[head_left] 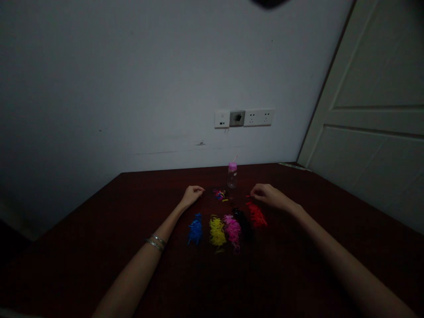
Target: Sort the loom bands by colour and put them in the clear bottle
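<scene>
Dim room, dark red-brown tabletop (109, 207): neighbouring colours could mingle.
Right hand (264, 194), fingers curled, grip unclear, is just beyond the loose red rubbery loops (257, 215) at right; careless brushing could sweep them into black loops (243, 223). Left hand (192, 195): grip unclear.

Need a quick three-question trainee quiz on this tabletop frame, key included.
1. Multiple choice: which pile of bands lies nearest the right hand?
A) blue pile
B) red pile
C) mixed-colour pile

2. True or false: bracelets circle the right forearm.

3. Fill in: between the yellow pile and the black pile lies the ___ pile.

Key:
1. B
2. False; the bracelets are on the left forearm.
3. pink
</scene>
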Available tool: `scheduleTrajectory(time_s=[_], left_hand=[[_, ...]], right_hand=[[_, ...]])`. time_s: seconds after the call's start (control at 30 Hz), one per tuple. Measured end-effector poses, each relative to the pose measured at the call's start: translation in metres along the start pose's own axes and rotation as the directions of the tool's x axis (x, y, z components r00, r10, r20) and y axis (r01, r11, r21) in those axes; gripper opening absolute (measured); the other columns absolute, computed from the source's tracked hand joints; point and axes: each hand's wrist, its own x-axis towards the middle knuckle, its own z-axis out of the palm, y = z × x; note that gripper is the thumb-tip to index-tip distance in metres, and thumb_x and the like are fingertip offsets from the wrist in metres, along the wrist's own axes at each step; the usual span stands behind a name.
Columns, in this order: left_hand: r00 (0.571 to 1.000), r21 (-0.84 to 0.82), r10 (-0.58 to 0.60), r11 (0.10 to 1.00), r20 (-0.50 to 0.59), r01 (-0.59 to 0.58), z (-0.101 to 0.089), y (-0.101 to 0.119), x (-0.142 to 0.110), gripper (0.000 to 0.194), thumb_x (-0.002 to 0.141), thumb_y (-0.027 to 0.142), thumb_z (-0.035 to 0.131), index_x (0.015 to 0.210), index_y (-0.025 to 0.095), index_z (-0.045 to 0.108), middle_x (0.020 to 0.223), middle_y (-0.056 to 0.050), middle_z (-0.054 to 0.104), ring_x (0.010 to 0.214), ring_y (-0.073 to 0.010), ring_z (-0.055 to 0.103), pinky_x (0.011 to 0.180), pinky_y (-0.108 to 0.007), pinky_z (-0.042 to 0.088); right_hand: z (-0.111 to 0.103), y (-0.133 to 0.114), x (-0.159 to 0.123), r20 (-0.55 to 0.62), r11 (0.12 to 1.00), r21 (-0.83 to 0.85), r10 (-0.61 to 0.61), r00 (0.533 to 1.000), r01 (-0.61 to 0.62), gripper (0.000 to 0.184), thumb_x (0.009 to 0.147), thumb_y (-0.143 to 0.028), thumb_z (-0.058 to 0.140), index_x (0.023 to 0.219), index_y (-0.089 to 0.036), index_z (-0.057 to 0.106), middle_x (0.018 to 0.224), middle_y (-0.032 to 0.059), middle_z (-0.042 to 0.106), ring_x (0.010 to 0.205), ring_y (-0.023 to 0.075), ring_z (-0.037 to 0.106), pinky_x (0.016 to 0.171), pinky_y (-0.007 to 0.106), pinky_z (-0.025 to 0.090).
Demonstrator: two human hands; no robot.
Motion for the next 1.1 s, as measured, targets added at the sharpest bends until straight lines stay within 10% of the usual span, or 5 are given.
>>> scheduleTrajectory(time_s=[0.73, 1.1], left_hand=[[0.996, 0.011, 0.045, 0.999, 0.079, -0.046, 0.005, 0.004, -0.001, 0.028, 0.065, 0.024, 0.055, 0.084, 0.007, 0.066, 0.062, -0.003, 0.06, 0.057, -0.0106, 0.05, 0.054, -0.02, 0.037], [0.914, 0.306, 0.251, 0.885, 0.319, -0.351, 0.043, 0.053, -0.018, 0.024, 0.072, 0.031, 0.055, 0.085, 0.017, 0.068, 0.073, -0.001, 0.063, 0.063, -0.0106, 0.052, 0.057, -0.019, 0.035]], right_hand=[[0.012, 0.005, -0.01, 0.016, 1.0, 0.026, 0.011, 1.0, -0.011, 0.016, 0.076, -0.026, 0.051, 0.084, -0.018, 0.063, 0.091, 0.0061, 0.061, 0.083, 0.0176, 0.056, 0.076, 0.028, 0.042], [0.013, 0.001, -0.012, 0.021, 0.999, -0.033, 0.013, 1.0, -0.012, 0.017, 0.077, -0.024, 0.049, 0.086, -0.019, 0.062, 0.093, 0.0053, 0.06, 0.084, 0.0168, 0.056, 0.075, 0.027, 0.042]])
